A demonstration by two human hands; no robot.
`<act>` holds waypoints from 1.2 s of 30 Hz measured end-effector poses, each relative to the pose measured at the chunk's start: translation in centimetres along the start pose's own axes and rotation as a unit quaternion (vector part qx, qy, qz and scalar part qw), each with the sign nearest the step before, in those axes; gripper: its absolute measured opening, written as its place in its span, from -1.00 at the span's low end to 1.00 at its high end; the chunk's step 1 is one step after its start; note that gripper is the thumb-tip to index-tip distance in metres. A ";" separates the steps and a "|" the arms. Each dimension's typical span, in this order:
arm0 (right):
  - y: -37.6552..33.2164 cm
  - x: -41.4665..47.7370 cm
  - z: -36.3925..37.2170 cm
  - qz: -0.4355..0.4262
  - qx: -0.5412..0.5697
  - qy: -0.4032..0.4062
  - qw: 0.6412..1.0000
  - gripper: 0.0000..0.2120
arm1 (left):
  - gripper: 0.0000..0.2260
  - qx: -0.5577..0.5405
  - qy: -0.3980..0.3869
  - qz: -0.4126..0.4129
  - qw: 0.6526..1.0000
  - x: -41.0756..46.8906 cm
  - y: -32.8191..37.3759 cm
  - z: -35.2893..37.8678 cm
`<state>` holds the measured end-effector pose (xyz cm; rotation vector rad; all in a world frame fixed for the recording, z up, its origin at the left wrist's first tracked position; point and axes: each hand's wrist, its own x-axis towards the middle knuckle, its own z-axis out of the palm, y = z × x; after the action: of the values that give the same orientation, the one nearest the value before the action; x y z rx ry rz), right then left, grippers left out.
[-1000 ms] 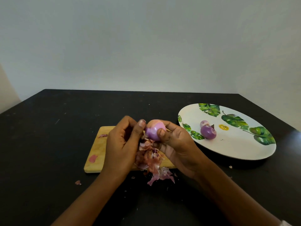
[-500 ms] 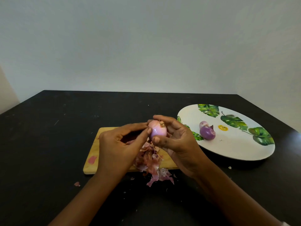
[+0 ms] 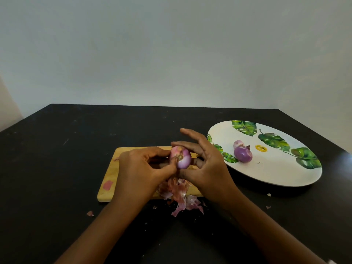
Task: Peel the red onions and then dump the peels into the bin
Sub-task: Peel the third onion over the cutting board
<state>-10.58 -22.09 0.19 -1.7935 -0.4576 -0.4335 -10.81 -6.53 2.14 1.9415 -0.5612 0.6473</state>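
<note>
The small onion sits half hidden behind the bigger onion.

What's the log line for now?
step: peeling | left hand: pinches onion | right hand: holds onion | peels: over cutting board edge

A rectangular pale wooden chopping board is lying flat on the black bench. An oval white plate printed with green leaves is sitting just right of it.
</note>
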 end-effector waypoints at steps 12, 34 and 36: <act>0.3 -0.3 0.1 0.020 -0.043 -0.012 0.999 -0.19 | -0.75 0.152 0.012 0.127 0.980 -0.6 -0.5 0.4; 0.2 -0.4 0.6 0.033 -0.012 0.017 0.999 -0.21 | -0.82 0.045 0.057 -0.004 0.997 -0.3 -0.4 1.0; 0.2 -0.4 0.7 0.041 -0.008 0.011 0.999 -0.20 | -0.88 0.081 0.041 -0.004 0.996 -0.3 -0.5 1.2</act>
<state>-10.81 -21.48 -0.39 -1.8141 -0.3657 -0.4003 -10.50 -7.39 1.17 2.0555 -0.4621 0.7843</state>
